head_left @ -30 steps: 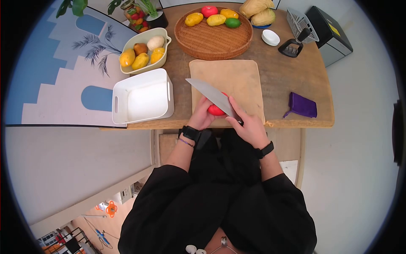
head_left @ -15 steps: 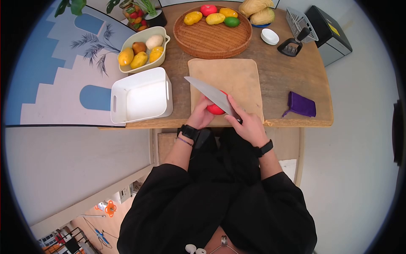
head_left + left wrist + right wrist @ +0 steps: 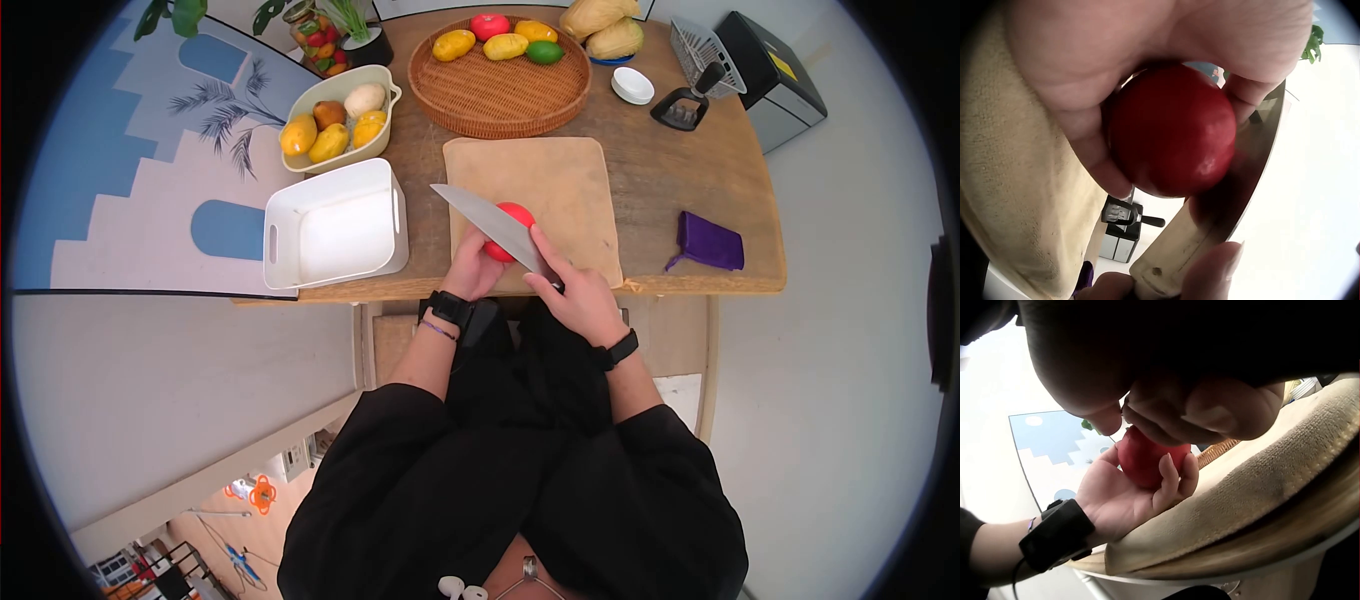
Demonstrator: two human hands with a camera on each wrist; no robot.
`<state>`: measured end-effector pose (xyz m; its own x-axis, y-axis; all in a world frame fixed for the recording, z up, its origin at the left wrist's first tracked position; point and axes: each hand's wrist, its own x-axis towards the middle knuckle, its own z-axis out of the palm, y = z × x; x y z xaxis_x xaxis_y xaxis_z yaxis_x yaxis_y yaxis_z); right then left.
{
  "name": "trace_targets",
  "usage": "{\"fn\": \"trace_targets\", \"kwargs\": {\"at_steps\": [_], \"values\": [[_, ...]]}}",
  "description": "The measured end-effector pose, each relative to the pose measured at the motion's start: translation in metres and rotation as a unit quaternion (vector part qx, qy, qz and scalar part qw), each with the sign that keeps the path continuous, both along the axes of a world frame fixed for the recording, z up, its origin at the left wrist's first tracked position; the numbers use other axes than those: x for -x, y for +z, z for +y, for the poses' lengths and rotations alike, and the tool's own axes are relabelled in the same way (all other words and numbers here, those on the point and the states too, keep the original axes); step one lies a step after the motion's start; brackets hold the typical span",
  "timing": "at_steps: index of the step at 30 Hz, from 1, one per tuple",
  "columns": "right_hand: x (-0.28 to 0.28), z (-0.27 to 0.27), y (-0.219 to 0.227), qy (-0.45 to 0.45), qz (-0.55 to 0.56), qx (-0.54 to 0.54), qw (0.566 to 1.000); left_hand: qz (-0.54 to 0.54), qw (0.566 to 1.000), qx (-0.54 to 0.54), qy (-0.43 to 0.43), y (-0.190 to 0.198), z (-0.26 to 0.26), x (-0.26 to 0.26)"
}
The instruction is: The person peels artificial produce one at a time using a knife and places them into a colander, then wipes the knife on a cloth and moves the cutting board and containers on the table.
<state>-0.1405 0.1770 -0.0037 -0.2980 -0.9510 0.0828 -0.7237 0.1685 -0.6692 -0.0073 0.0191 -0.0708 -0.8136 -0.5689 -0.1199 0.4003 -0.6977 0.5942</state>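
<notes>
My left hand [image 3: 472, 266] grips a smooth, round red fruit [image 3: 1172, 131], its fingers and thumb curled round the sides. A broad-bladed kitchen knife [image 3: 489, 214] is in my right hand [image 3: 585, 302], which grips the handle with the forefinger along the blade. In the head view the blade slants across the fruit, its tip pointing to the upper left. The fruit's red reflects in the blade in the left wrist view. Both hands are over the near part of a tan cutting board [image 3: 565, 180]. From the right wrist, my fingers hide the knife.
To the left stand a white bin [image 3: 335, 265] and a cream basket [image 3: 292, 166] of fruit. A round wicker tray [image 3: 500, 95] with several fruits lies behind the board. Rightward are a purple pouch [image 3: 709, 242], a black-handled tool [image 3: 684, 108] and a white dish [image 3: 632, 86].
The red fruit has shifted slightly up in the head view, and more of it shows beyond the blade. Knife and right hand have moved a little to the left.
</notes>
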Motion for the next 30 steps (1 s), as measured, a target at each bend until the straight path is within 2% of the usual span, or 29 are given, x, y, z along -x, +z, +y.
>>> {"fn": "trace_targets", "kwargs": {"at_steps": [2, 4, 6, 14, 23, 25, 28, 30], "values": [[-0.004, 0.0, 0.001, -0.007, 0.0, 0.016, 1.0, -0.012, 1.0, 0.019, 0.006, 0.006, 0.003, -0.001], [-0.007, 0.001, 0.004, -0.016, 0.001, 0.037, 0.999, -0.042, 0.997, 0.006, 0.067, 0.015, 0.008, 0.001], [-0.009, 0.005, 0.01, -0.004, 0.016, 0.003, 1.0, -0.042, 0.998, 0.026, 0.049, 0.014, 0.008, 0.001], [-0.033, 0.034, 0.023, -0.025, 0.04, 0.065, 0.997, -0.017, 0.997, 0.077, 0.0, 0.035, 0.04, -0.02], [-0.065, 0.072, 0.039, -0.031, 0.065, 0.104, 0.992, -0.03, 0.993, 0.105, 0.042, 0.054, 0.069, -0.04], [-0.069, 0.081, 0.046, -0.029, 0.071, 0.102, 0.992, -0.037, 0.994, 0.093, 0.035, 0.067, 0.084, -0.045], [-0.077, 0.097, 0.051, -0.037, 0.058, 0.083, 0.994, -0.011, 0.996, 0.09, 0.015, 0.057, 0.101, -0.056], [-0.078, 0.106, 0.048, -0.035, 0.066, 0.095, 0.993, -0.012, 0.996, 0.079, 0.036, 0.072, 0.108, -0.048]]}}
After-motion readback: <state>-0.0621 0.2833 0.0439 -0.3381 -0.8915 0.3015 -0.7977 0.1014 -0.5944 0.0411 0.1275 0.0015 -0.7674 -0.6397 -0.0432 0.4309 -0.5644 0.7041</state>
